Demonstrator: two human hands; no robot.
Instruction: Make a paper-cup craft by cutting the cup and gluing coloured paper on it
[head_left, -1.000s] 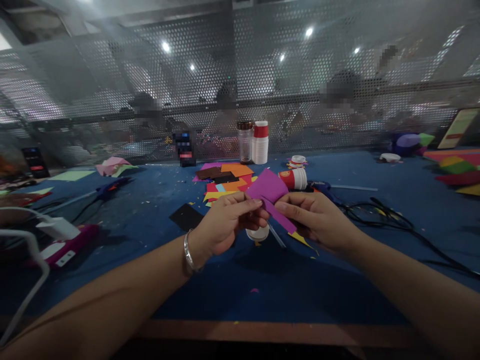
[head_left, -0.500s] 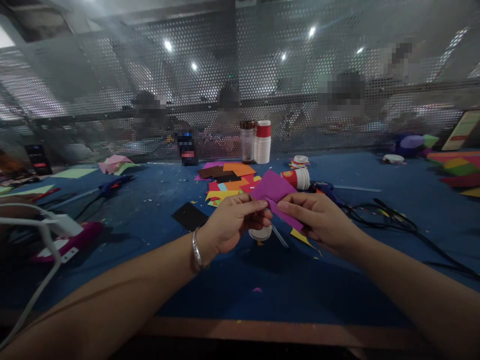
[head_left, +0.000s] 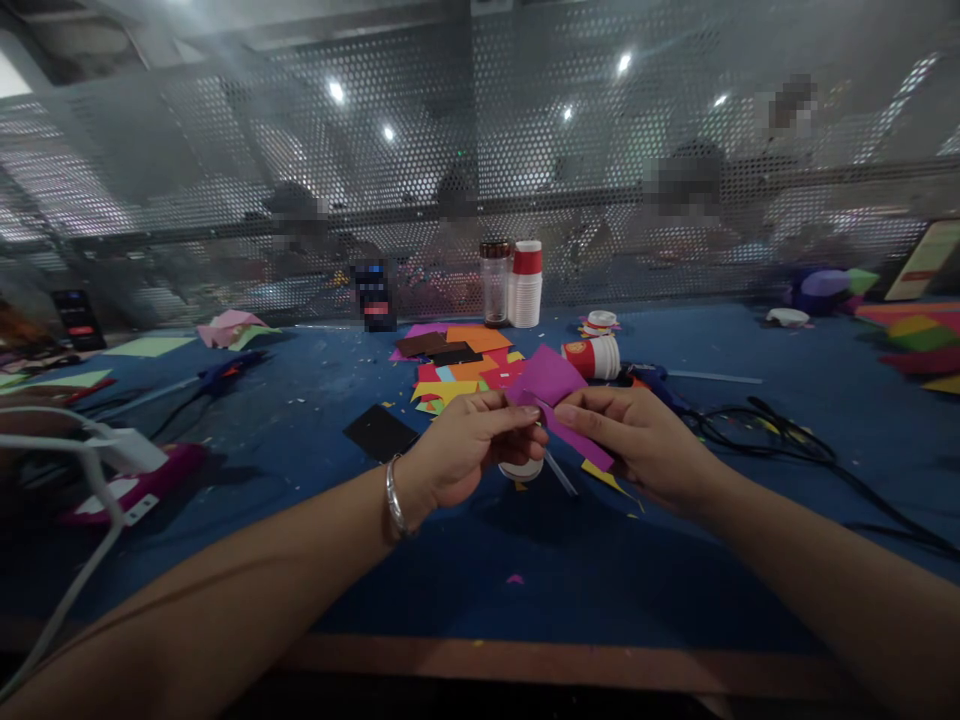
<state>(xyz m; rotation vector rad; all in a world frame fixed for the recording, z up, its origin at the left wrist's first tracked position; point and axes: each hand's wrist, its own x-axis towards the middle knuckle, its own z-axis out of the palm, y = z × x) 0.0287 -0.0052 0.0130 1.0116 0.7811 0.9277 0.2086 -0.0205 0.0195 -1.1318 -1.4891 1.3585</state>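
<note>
Blue felt covers the tabletop [head_left: 525,570], which ends at a perforated metal screen [head_left: 480,170] on the far side. Just above the middle of the tabletop, a purple paper piece [head_left: 551,380] is held between both hands. The left hand [head_left: 465,455], with a silver bangle [head_left: 394,497] at the wrist, pinches its near left edge between thumb and fingertips. The right hand [head_left: 637,440] pinches the paper's lower strip from the right. Under the hands lie a small white round object [head_left: 521,469] and a yellow scrap [head_left: 600,475]. Left of them lies a black paper square [head_left: 380,432]. Farther off are a pile of coloured paper [head_left: 457,372] and a red-and-white cup on its side [head_left: 594,357], then a stack of cups [head_left: 525,285] beside a clear jar [head_left: 493,283]. Black cables [head_left: 787,430] trail to the right.
</note>
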